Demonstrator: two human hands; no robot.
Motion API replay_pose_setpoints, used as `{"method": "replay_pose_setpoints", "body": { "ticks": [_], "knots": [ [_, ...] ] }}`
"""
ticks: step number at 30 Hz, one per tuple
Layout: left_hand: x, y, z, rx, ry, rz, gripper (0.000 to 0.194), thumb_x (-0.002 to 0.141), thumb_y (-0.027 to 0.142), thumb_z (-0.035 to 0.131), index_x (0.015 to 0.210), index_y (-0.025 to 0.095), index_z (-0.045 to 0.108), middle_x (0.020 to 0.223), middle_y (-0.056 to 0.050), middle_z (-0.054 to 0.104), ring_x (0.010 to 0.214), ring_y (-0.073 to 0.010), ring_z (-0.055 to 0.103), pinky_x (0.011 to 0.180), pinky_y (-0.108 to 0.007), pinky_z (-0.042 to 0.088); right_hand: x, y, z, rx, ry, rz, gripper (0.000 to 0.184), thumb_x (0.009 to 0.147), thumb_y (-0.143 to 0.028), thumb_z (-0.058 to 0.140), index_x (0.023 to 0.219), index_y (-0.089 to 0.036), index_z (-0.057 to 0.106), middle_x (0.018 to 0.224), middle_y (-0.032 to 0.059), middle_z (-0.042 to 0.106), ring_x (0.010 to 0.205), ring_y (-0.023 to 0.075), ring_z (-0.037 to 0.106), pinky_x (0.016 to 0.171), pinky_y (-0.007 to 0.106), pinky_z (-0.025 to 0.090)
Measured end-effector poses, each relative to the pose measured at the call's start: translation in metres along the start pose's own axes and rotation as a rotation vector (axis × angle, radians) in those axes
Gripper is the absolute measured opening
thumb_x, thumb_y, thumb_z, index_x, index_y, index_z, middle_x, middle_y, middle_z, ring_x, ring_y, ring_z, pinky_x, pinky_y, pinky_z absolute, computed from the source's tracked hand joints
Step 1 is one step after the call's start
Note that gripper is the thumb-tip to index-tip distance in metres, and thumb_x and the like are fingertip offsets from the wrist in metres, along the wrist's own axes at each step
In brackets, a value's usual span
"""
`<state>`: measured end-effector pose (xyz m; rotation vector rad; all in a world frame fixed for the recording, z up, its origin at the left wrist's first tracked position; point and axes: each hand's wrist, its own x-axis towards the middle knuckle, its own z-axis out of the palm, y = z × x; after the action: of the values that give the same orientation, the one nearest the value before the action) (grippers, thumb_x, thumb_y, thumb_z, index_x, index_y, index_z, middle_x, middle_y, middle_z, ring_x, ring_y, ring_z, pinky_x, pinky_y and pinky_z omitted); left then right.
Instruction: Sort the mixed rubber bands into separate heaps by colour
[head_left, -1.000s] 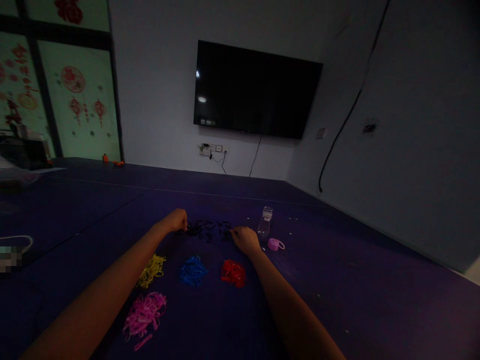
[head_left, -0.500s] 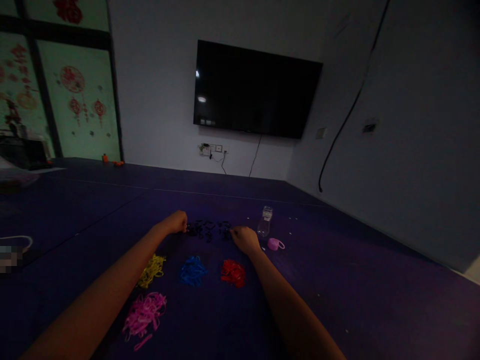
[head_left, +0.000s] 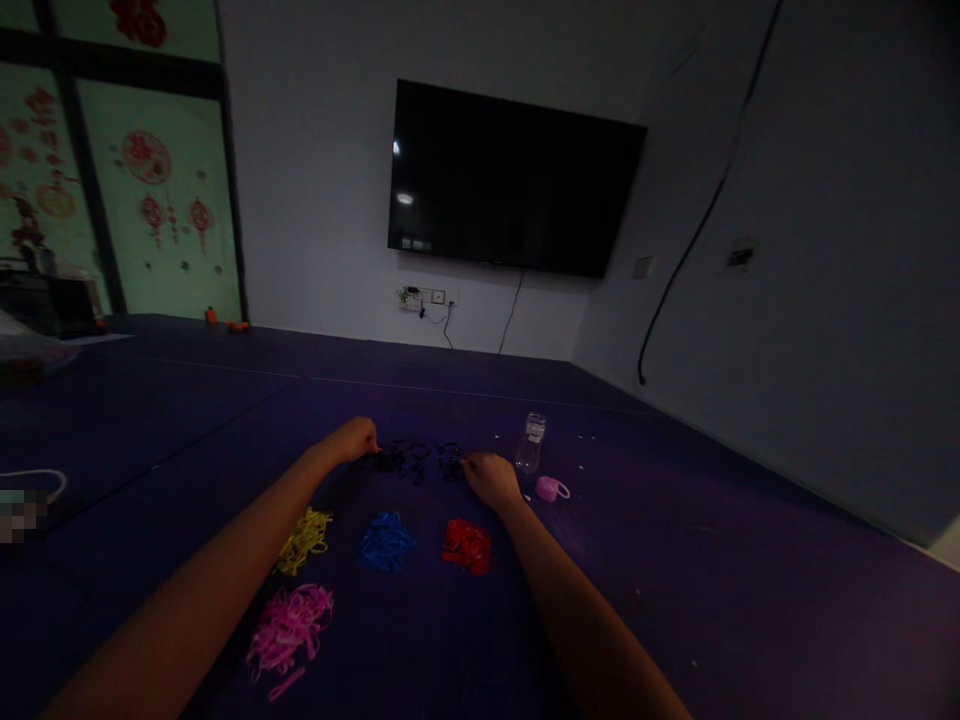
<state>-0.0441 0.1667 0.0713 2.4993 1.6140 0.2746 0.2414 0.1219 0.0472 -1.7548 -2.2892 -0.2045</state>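
Observation:
Both my arms reach out over a dark purple mat. My left hand (head_left: 354,440) is closed at the left edge of a scatter of black rubber bands (head_left: 417,461). My right hand (head_left: 490,477) is closed at the scatter's right edge. What each pinches is too small and dark to name. Nearer to me lie separate piles of bands: yellow (head_left: 304,539), blue (head_left: 385,542), red (head_left: 466,546) and pink (head_left: 288,629).
A clear plastic bottle (head_left: 530,443) stands just right of my right hand, with a small pink object (head_left: 551,489) beside it. A black TV (head_left: 510,181) hangs on the far wall. A white cable (head_left: 34,477) lies at the far left.
None of the piles has moved. My left hand has shifted very slightly toward the black bands; my right hand stays where it was.

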Motion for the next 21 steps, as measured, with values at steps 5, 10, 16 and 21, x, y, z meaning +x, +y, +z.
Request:
{"method": "replay_pose_setpoints", "body": {
  "ticks": [5,10,16,21],
  "knots": [
    [-0.002,0.01,-0.007,-0.065,0.048,0.054,0.016,0.087,0.024,0.056,0.08,0.011,0.062,0.083,-0.003,0.064,0.078,-0.0152,0.061,0.073,-0.032,0.049,-0.001,0.0,-0.002,0.004,-0.01,0.007,0.035,0.092,-0.035,0.034,0.095,-0.022,0.066,0.1,0.0065,0.068,0.093,0.0184,0.062,0.073,0.023,0.041],
    [-0.004,0.034,-0.015,-0.136,0.108,0.106,0.018,0.081,0.014,0.055,0.067,0.011,0.067,0.071,-0.006,0.069,0.074,-0.0161,0.064,0.066,-0.022,0.043,-0.003,-0.007,-0.008,0.029,0.034,-0.05,0.034,0.093,-0.031,0.031,0.104,-0.022,0.062,0.105,0.0061,0.066,0.097,0.0177,0.06,0.078,0.023,0.042],
    [-0.008,0.063,-0.021,-0.183,0.161,0.149,0.017,0.078,0.019,0.057,0.07,0.011,0.069,0.072,-0.007,0.07,0.068,-0.0161,0.063,0.058,-0.02,0.039,-0.005,-0.031,-0.009,0.036,0.059,-0.203,0.036,0.093,-0.032,0.032,0.123,-0.025,0.05,0.119,0.0066,0.058,0.1,0.0172,0.059,0.079,0.025,0.044],
    [-0.017,0.076,-0.039,-0.186,0.215,0.166,0.019,0.078,0.022,0.058,0.067,0.01,0.068,0.067,-0.007,0.068,0.063,-0.0158,0.06,0.055,-0.021,0.035,-0.005,-0.032,-0.006,0.031,0.028,-0.223,0.035,0.093,-0.029,0.032,0.119,-0.023,0.054,0.114,0.0076,0.061,0.1,0.0176,0.059,0.08,0.025,0.044]
  ]
}}
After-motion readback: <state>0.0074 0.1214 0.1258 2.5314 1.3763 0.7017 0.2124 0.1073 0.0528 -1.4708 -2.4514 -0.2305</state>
